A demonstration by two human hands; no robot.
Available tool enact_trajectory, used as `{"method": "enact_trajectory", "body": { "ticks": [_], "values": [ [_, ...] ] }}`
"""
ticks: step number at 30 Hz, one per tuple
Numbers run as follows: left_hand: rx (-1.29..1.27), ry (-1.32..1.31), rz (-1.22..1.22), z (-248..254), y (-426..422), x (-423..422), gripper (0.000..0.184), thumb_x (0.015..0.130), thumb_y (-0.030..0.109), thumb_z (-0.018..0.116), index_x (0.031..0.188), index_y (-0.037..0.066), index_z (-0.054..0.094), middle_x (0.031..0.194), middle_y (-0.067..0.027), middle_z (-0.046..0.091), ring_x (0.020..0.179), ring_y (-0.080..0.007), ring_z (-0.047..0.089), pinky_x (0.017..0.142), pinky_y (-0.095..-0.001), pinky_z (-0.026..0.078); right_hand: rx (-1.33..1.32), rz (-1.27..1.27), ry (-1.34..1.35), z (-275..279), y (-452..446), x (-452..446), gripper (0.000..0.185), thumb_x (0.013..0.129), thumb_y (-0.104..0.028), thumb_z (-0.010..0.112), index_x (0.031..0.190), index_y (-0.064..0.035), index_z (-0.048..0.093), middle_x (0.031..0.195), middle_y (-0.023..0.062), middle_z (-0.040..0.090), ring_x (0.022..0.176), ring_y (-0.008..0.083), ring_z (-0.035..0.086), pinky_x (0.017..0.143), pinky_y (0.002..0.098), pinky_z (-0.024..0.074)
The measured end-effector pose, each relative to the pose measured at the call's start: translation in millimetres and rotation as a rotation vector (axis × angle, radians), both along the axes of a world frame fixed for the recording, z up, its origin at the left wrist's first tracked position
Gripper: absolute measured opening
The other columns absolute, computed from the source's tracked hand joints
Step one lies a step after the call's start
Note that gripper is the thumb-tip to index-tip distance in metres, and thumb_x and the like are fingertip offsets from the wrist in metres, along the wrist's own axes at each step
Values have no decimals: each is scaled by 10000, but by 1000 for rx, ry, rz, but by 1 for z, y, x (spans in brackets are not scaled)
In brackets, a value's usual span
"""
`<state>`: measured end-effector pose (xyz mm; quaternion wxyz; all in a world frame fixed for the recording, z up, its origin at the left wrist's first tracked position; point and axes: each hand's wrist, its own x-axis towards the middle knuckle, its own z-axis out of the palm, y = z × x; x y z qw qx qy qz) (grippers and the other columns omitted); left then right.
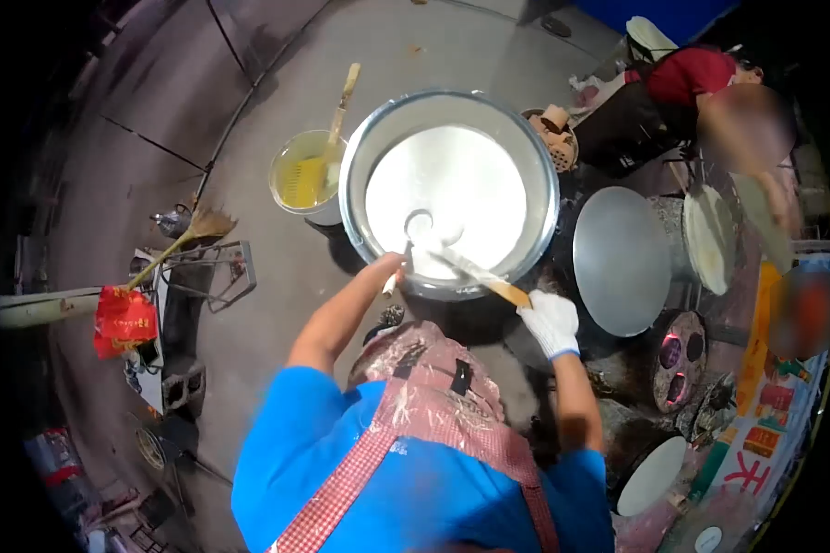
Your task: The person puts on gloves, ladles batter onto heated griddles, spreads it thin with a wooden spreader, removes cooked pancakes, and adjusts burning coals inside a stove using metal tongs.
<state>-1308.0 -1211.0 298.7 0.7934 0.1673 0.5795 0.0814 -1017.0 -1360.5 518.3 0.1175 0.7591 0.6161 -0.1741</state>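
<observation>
A large round metal pot [542, 175] holds a white liquid [452, 180]. At its near rim my left hand [392, 269], bare, is closed round the handle of a ladle [419, 222], whose round bowl is at the liquid's surface. My right hand [551, 323], in a white glove, grips the wooden end of a long paddle [489, 279]. The paddle's white-coated far end reaches over the rim to the liquid, close beside the ladle.
Left of the pot stands a bucket [280, 189] with yellow liquid and a brush [341, 106]. Round griddles [622, 263] and a glowing stove [681, 361] are at right. A person in red [687, 78] works at the upper right. A metal frame [240, 267] stands left.
</observation>
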Motion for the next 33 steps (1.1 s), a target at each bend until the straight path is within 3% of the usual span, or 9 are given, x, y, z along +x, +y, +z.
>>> {"method": "enact_trajectory", "body": {
  "ticks": [5,9,12,16,18,22,25,28,33],
  "values": [
    [209,132,-342,-4,12,-7,284,875,156,431,1099,-10,377,473,-52,370,291,-157,386,255,-318,311,-155,-237,69,-21,-1,-33,358,783,-421,527,891,-99,640,827,155,650,784,344,621,706,434,477],
    [156,49,-330,-8,15,-13,304,898,206,425,1084,-33,392,481,-53,375,291,-146,359,265,-287,300,0,-323,149,-27,-20,-38,355,786,-436,538,899,-117,646,772,140,646,727,337,624,670,430,483],
    [-382,-227,-84,24,18,5,317,948,349,371,872,42,397,442,22,320,291,-77,265,273,-229,281,-15,-422,177,-58,-48,-60,377,800,-463,535,869,-108,639,711,144,633,681,340,620,641,432,488],
    [-372,-324,98,132,12,19,494,929,427,413,541,146,293,411,50,269,295,-45,245,239,-177,206,19,-534,136,-20,-74,-74,378,766,-430,602,943,-99,644,788,193,631,757,374,608,684,449,475],
    [-606,-444,164,199,25,16,479,922,405,445,554,136,301,426,54,277,301,-39,247,241,-171,204,241,-602,234,9,-84,-78,351,757,-386,639,963,-101,646,776,176,635,719,354,616,661,419,483],
    [-198,-500,105,343,26,12,384,925,351,471,684,56,424,466,55,282,330,-15,251,226,-145,198,701,-419,192,61,-67,-63,264,748,-301,681,921,-104,647,751,139,637,668,330,613,589,410,483],
    [25,-695,58,416,27,4,207,950,305,430,1051,130,471,512,49,279,336,-1,231,214,-128,207,925,-399,153,101,-35,-48,295,745,-262,691,953,-57,643,795,143,641,683,307,617,607,383,486],
    [283,-721,-59,482,35,-5,388,954,323,416,1318,196,374,526,56,249,344,1,229,226,-127,213,1184,-369,204,145,-13,-33,306,755,-189,695,991,-6,628,849,148,647,726,247,623,674,341,490],
    [993,-513,-284,506,65,-9,473,905,398,492,1327,331,287,542,69,279,378,-13,254,297,-156,219,1387,-477,583,171,6,-36,244,780,-97,662,994,17,633,797,54,635,633,112,553,581,280,470]
  ]
}}
